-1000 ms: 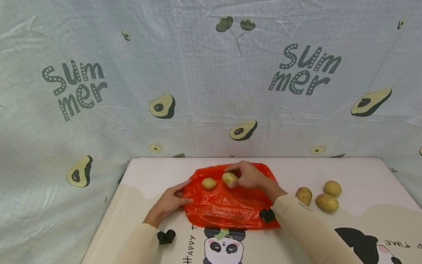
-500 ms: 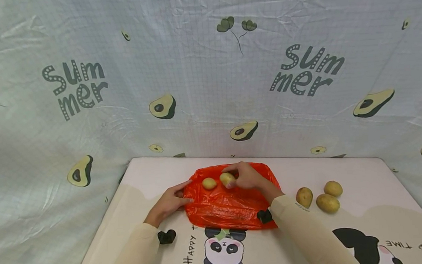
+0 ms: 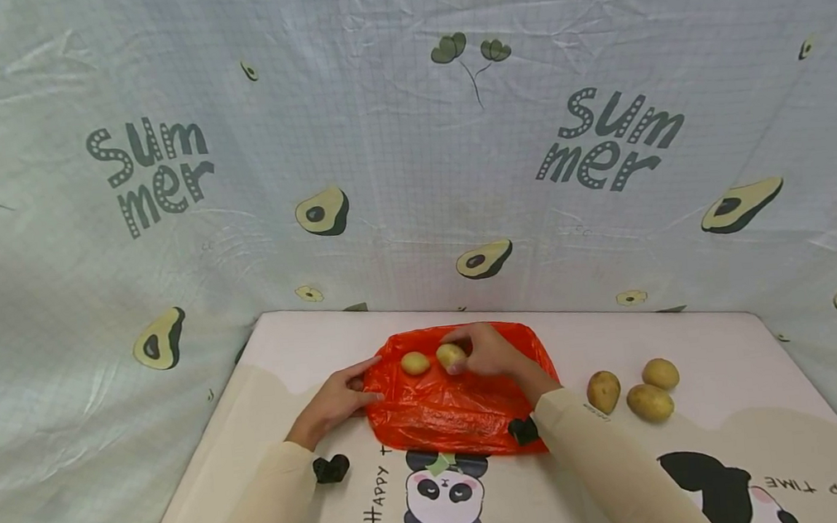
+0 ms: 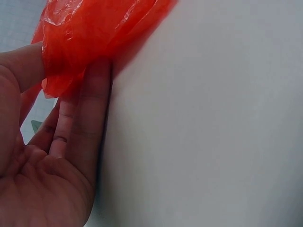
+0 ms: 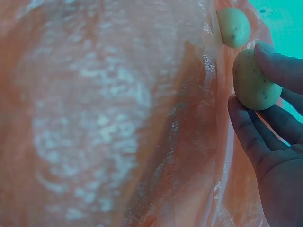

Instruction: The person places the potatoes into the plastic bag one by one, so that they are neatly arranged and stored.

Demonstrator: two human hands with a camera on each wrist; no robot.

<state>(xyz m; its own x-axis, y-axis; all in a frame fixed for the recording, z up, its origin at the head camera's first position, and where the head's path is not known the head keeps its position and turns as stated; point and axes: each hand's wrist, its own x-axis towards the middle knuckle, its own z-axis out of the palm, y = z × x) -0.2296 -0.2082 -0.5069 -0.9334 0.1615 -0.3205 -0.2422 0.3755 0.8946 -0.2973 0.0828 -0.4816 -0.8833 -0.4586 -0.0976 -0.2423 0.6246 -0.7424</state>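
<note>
A red plastic bag (image 3: pixel 447 421) lies spread on the table, its left edge between the thumb and fingers of my left hand (image 3: pixel 337 397). In the left wrist view the thumb is on one side of the bag's film (image 4: pixel 90 33) and the fingers are under it. My right hand (image 3: pixel 492 350) pinches a potato (image 3: pixel 451 357) over the bag's far part. The right wrist view shows this speckled, pale yellow potato (image 5: pixel 253 80) between thumb and fingertips. Just left of it, a second potato (image 3: pixel 416 363) rests on the bag.
Three more potatoes sit right of the bag: one brownish (image 3: pixel 604 392), one larger (image 3: pixel 651 403) and one behind (image 3: pixel 661 373). The table cover (image 3: pixel 529 501) has printed pandas and lettering. Behind the table hangs a pale curtain (image 3: pixel 392 131) with avocado prints.
My right hand has shifted slightly left with the potato, closer to the one on the bag. My left hand has stayed at the bag's edge.
</note>
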